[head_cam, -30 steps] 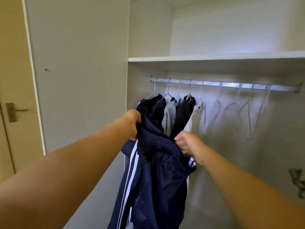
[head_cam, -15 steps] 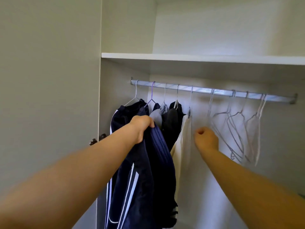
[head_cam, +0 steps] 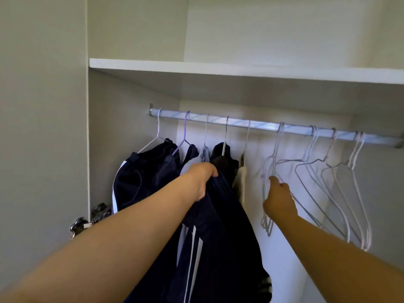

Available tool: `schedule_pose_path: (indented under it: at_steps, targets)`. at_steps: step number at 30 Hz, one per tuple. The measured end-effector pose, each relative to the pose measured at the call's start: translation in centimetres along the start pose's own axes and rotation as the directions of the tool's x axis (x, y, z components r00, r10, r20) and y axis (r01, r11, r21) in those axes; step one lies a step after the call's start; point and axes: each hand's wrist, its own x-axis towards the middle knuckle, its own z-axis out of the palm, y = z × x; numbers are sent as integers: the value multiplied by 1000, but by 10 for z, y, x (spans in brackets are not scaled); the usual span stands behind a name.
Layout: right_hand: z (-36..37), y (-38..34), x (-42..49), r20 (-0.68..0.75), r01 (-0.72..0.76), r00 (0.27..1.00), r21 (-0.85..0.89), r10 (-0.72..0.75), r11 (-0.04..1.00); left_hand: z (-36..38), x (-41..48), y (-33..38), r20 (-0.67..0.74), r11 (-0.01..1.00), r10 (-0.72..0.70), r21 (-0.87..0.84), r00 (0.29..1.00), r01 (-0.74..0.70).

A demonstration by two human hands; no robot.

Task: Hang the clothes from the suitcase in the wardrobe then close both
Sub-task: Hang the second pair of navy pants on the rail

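My left hand grips a navy garment with white stripes, held up in front of the clothes on the rail. My right hand reaches into the wardrobe and its fingers touch an empty wire hanger hanging from the silver rail. Several garments hang at the rail's left end: another navy striped piece, a grey one, a black one and a cream one. The suitcase is out of view.
Several empty wire hangers hang on the right half of the rail. A white shelf runs above it. The open wardrobe door stands at the left, with a metal hinge low down.
My view has moved closer to the wardrobe. My right hand let go of the navy garment and moved right to the empty hanger. My left hand lifted the garment higher.
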Motion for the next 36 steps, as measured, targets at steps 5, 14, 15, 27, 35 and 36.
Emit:
schedule_pose_path:
  at_steps: [5, 14, 15, 27, 35, 36]
  targets:
    - [-2, 14, 13, -153, -60, 987, -11, 58, 998, 18, 27, -3, 20, 999, -30, -35, 999, 30]
    - [-19, 20, 29, -364, -138, 925, -66, 105, 988, 32, 34, -4, 85, 997, -73, 0, 994, 73]
    - [-19, 19, 28, -393, -127, 915, -71, 89, 989, 31, 34, -6, 95, 998, -67, -2, 993, 68]
    - [-12, 19, -44, -214, -9, 973, 356, 91, 934, 20, -25, -26, 75, 1000, 5, 21, 997, -7]
    - [-36, 48, -132, -122, 26, 992, 367, 20, 930, 31, -104, -49, -43, 994, 110, 19, 993, -109]
    - [-42, 50, -144, -122, 36, 992, 370, 10, 928, 33, -117, -55, -39, 994, 105, 20, 994, -104]
